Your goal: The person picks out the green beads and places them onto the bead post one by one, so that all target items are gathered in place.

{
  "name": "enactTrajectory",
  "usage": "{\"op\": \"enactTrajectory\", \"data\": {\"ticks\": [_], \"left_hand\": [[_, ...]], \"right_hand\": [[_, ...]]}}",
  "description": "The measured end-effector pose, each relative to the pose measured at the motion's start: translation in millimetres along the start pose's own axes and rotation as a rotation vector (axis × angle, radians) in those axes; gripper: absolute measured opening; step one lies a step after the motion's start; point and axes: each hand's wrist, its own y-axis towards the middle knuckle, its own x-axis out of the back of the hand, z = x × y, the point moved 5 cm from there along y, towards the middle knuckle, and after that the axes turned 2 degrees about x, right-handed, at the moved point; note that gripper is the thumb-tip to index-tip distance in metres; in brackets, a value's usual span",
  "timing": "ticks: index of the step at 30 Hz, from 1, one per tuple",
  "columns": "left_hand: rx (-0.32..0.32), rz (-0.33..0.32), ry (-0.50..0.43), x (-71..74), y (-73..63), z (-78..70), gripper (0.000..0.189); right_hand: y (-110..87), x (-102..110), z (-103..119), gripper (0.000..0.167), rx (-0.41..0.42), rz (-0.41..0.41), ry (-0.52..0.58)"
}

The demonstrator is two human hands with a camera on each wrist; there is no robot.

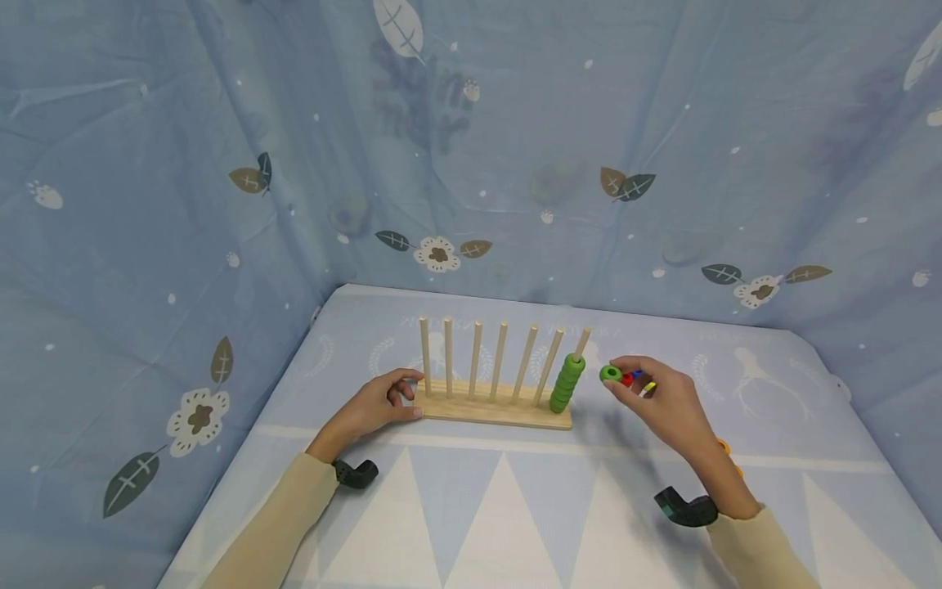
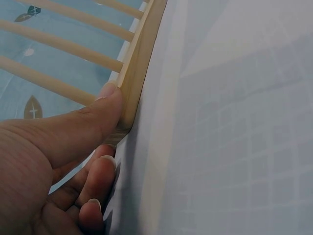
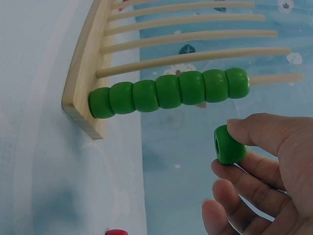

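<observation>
A wooden peg stand (image 1: 482,411) with several upright pegs rests on the table. Its rightmost peg carries a stack of green beads (image 1: 567,383), with the bare peg tip showing above them. My left hand (image 1: 375,406) grips the left end of the base, the thumb (image 2: 93,117) lying along it and the other fingers curled at its end. Between thumb and fingertips, my right hand (image 1: 666,401) pinches a single green bead (image 3: 229,145), its hole visible. That bead is held just right of the stack, apart from it.
Behind the right hand are a red bead (image 1: 627,379), a blue piece (image 1: 637,373) and a yellow piece (image 1: 649,387), partly hidden. Orange pieces (image 1: 724,446) show beside the right wrist. A patterned blue cloth (image 1: 515,164) hangs behind and to the sides of the table.
</observation>
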Motion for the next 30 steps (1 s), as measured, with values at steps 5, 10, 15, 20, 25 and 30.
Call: {"op": "enactTrajectory", "data": {"ticks": [5,10,15,20,25,30], "left_hand": [[-0.008,0.006,-0.014,-0.3,-0.8,0.8,0.063],[-0.006,0.002,-0.012,-0.1,-1.5,0.7,0.062],[-0.005,-0.003,-0.004,-0.3,-0.6,1.5,0.062],[-0.006,-0.008,0.004,-0.4,0.0,2.5,0.061],[-0.012,-0.008,-0.002,-0.2,0.5,3.3,0.06],[-0.013,-0.01,-0.003,0.2,0.4,3.3,0.06]], "right_hand": [[1.8,2.6,5.0,0.03,0.001,0.004,0.0],[4.3,5.0,8.6,0.031,-0.004,0.008,-0.005],[4.8,8.4,11.5,0.032,-0.005,0.002,-0.012],[6.7,10.5,14.0,0.032,0.001,-0.006,-0.013],[7.8,12.7,16.5,0.031,0.005,-0.015,-0.014],[8.8,15.3,19.6,0.032,0.006,-0.021,-0.01]]}}
